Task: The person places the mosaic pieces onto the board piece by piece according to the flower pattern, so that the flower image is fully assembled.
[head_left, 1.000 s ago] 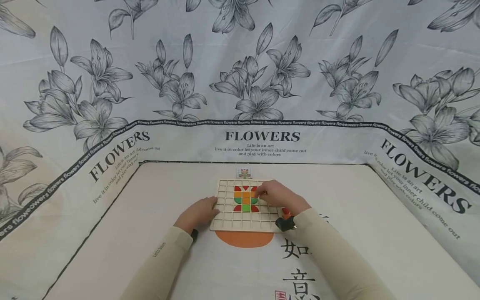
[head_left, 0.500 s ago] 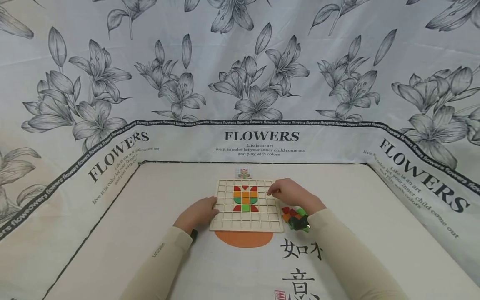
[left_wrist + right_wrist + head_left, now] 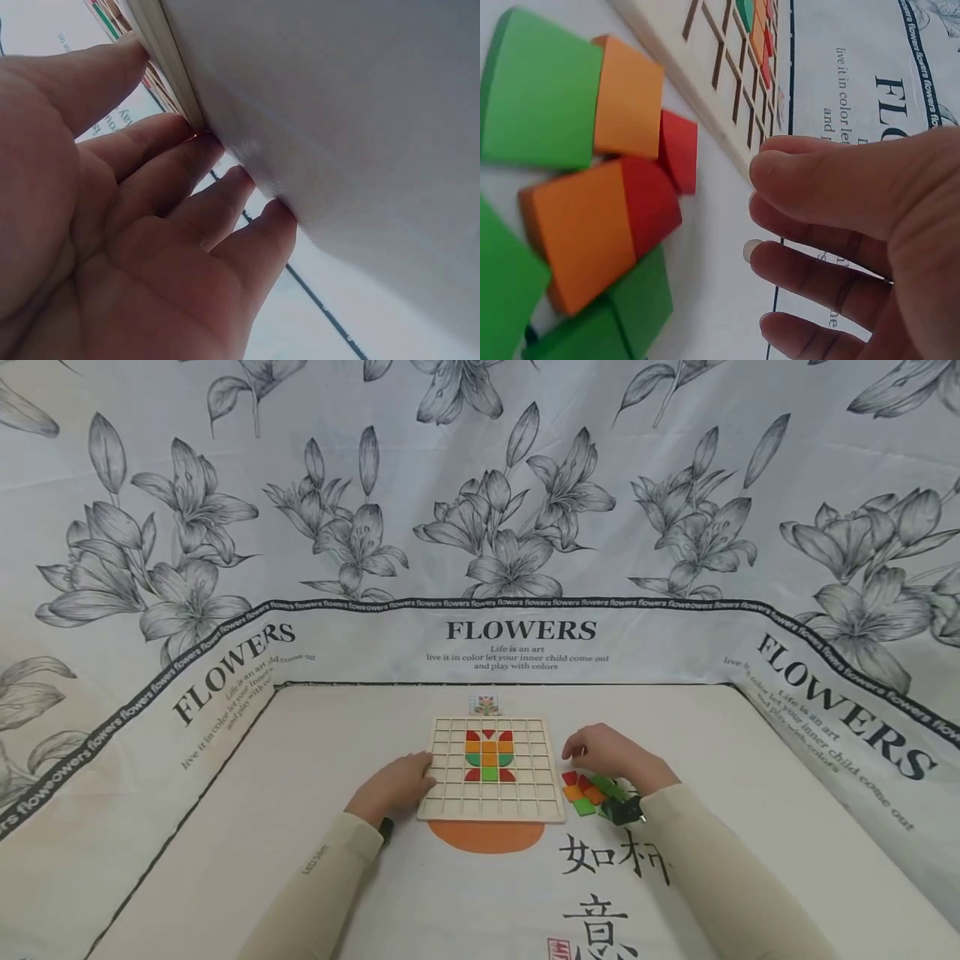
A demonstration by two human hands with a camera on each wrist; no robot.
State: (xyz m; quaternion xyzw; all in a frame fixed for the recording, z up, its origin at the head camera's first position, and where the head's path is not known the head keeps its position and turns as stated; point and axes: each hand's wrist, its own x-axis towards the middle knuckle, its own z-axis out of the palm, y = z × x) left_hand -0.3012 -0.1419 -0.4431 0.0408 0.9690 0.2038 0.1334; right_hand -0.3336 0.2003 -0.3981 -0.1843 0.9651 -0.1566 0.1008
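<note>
A wooden grid board [image 3: 450,802] lies flat on the table, bearing red, orange and green pieces [image 3: 489,760] in a symmetrical pattern. My left hand [image 3: 393,787] rests at the board's left edge; in the left wrist view its thumb and index finger touch the rim while the other fingertips rest on the table. Right of the board, my right hand [image 3: 611,750] hovers with loosely bent fingers and nothing visible between them. Below it is a loose heap of coloured blocks [image 3: 581,240], green, orange and red, partly hidden by the wrist in the head view.
A small picture card [image 3: 484,704] with a coloured pattern lies just behind the board. The white cloth [image 3: 337,902] on the table carries an orange disc print and black characters. Flower-printed fabric [image 3: 517,527] rises at the back and both sides.
My right hand has drawn away from the pattern on the board, moving right to above the block heap, which has come into view. The left hand has stayed at the board's edge.
</note>
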